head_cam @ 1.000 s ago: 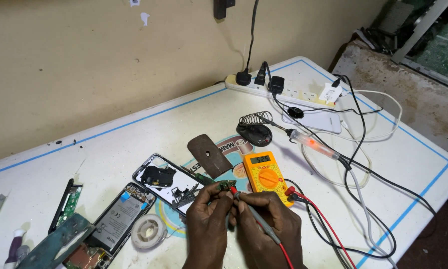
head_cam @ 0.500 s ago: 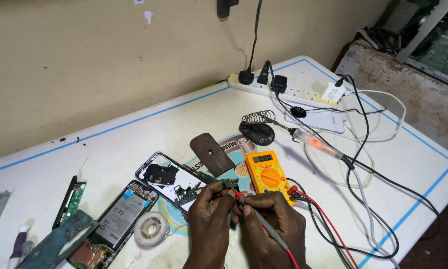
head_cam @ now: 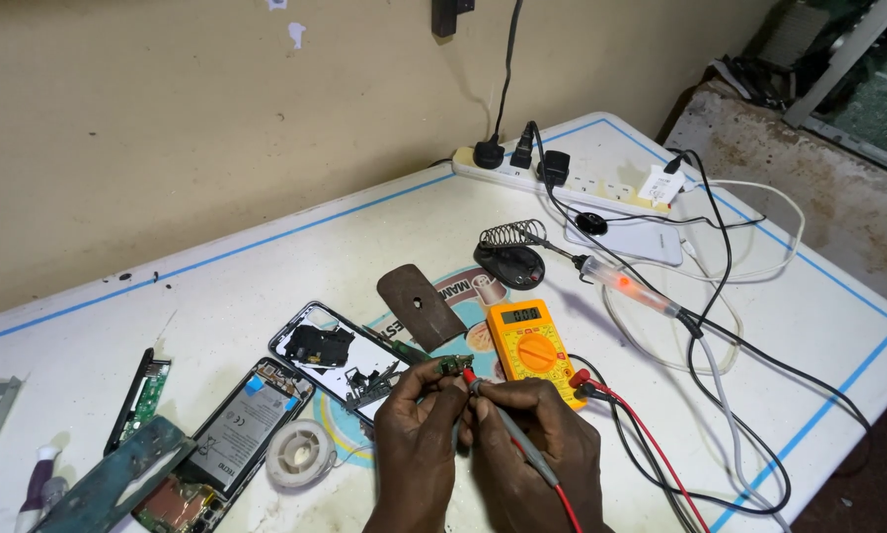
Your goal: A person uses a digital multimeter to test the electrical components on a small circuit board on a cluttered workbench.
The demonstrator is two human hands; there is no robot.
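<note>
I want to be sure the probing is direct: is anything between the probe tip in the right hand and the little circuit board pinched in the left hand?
Nothing visible. The left hand pinches the small green circuit board, and the red-tipped grey probe in the right hand meets its edge.

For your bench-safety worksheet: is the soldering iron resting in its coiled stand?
No, the soldering iron lies flat on the white table, beside the coiled stand rather than in it.
</note>
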